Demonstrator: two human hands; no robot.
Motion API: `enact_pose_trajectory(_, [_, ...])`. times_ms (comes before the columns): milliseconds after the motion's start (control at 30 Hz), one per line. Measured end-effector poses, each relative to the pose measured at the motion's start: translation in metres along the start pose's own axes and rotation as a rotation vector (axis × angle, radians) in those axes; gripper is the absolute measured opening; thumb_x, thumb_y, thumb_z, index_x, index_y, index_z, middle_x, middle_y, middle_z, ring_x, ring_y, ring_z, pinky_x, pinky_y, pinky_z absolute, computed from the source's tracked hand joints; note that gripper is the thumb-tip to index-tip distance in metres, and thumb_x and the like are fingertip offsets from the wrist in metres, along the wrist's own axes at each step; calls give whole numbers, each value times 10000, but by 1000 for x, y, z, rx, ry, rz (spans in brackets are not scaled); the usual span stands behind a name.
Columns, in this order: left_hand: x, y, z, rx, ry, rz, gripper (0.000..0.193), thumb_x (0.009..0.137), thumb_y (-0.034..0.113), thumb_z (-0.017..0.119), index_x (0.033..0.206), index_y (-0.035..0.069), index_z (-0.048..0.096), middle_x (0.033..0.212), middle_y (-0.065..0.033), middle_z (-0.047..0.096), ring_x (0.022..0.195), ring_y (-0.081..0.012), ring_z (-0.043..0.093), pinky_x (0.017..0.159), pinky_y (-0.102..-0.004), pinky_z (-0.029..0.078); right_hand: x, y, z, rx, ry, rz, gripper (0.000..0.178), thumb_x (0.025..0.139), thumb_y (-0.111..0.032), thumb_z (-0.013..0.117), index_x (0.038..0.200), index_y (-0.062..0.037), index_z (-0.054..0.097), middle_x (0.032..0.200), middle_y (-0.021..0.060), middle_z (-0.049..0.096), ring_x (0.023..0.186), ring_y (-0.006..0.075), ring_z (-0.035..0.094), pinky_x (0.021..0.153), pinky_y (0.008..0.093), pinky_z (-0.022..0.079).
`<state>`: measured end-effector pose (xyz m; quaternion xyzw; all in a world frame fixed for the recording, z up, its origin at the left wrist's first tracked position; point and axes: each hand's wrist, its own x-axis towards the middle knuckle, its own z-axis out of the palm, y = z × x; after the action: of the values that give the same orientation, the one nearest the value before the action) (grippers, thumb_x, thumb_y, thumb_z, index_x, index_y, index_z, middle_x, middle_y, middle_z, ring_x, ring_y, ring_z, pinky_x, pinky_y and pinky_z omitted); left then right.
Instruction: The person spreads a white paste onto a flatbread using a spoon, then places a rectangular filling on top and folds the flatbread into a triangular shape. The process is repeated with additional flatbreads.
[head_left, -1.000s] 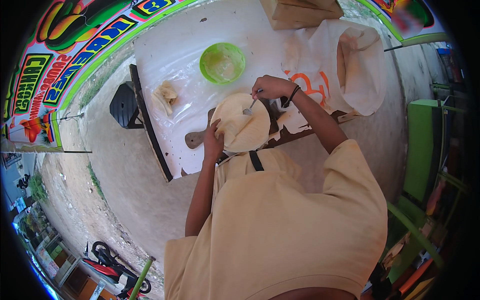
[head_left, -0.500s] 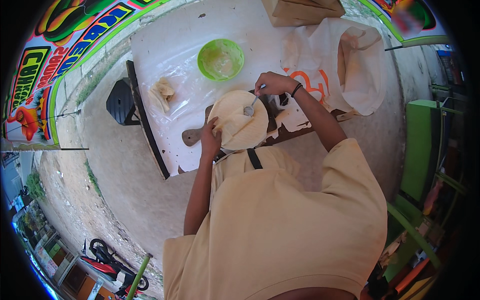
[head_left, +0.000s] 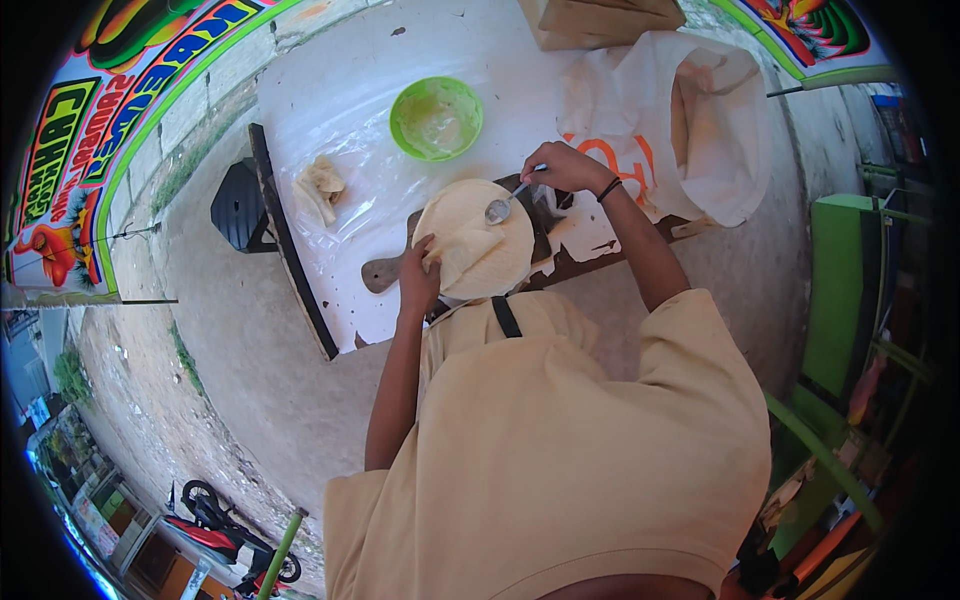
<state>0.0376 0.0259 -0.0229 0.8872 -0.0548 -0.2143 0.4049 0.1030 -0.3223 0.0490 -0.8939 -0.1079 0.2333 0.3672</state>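
A stack of round, pale pastry sheets point(head_left: 480, 255) lies on a wooden cutting board point(head_left: 380, 275), whose handle sticks out to the left. The top sheet looks partly folded. At the stack's left edge, my left hand point(head_left: 419, 278) grips the sheet between thumb and fingers. My right hand point(head_left: 563, 168) is closed around the handle of a metal spoon point(head_left: 498, 210). The spoon's bowl is over the upper right part of the sheets; whether it touches them I cannot tell. Beyond the stack stands a green bowl point(head_left: 399, 120) with whitish paste smeared inside.
A crumpled pastry piece point(head_left: 320, 190) lies on the plastic-covered white table point(head_left: 345, 90) to the left. A large white bag point(head_left: 720, 150) stands at the right, a brown cardboard box point(head_left: 605, 22) behind it. A black stool point(head_left: 240, 205) is beside the table's left edge.
My right hand has shifted slightly right, and the spoon has moved up toward the sheets' upper right edge. My left hand stays at the left edge.
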Motion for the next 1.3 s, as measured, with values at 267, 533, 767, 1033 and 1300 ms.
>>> enact_pose_trajectory(267, [-1, -1, 2, -22, 37, -6, 469, 823, 74, 630, 1285, 93, 555, 1166, -188, 615, 1048, -311, 597, 896, -400, 472, -7, -57, -69, 117, 287, 101, 230, 890, -190, 587, 984, -14, 700, 803, 149, 680, 746, 269, 640, 717, 355, 504])
enact_pose_trajectory(533, [-7, 5, 7, -12, 108, 42, 443, 823, 73, 622, 1263, 79, 568, 1116, -199, 607, 1035, -331, 583, 910, -418, 454, 74, -49, 13, 166, 654, 150, 297, 925, -251, 552, 1104, -35, 648, 703, 153, 652, 615, 279, 627, 619, 372, 491])
enact_pose_trajectory(767, [-18, 13, 11, -60, 128, 13, 432, 821, 72, 627, 1249, 76, 571, 1060, -201, 584, 1031, -356, 557, 909, -423, 435, -8, -107, 78, -6, 640, 290, 316, 901, -271, 555, 1158, -92, 598, 792, 193, 644, 742, 369, 646, 647, 490, 509])
enact_pose_trajectory(1033, [-20, 53, 11, 394, 13, 114, 455, 855, 208, 634, 1304, 216, 556, 1357, -185, 379, 1253, -377, 359, 1000, -544, 316, -54, -54, 172, -252, 409, 36, 313, 844, -256, 591, 1127, -140, 658, 864, 68, 524, 816, 227, 543, 662, 388, 413])
enact_pose_trajectory(1300, [-5, 68, 17, 691, -105, 196, 413, 899, 333, 559, 1310, 291, 550, 1488, -170, 239, 1323, -446, 249, 990, -661, 253, -49, -61, 179, -557, 386, 140, 365, 841, -250, 569, 1185, -146, 635, 948, 72, 571, 895, 226, 538, 727, 454, 365])
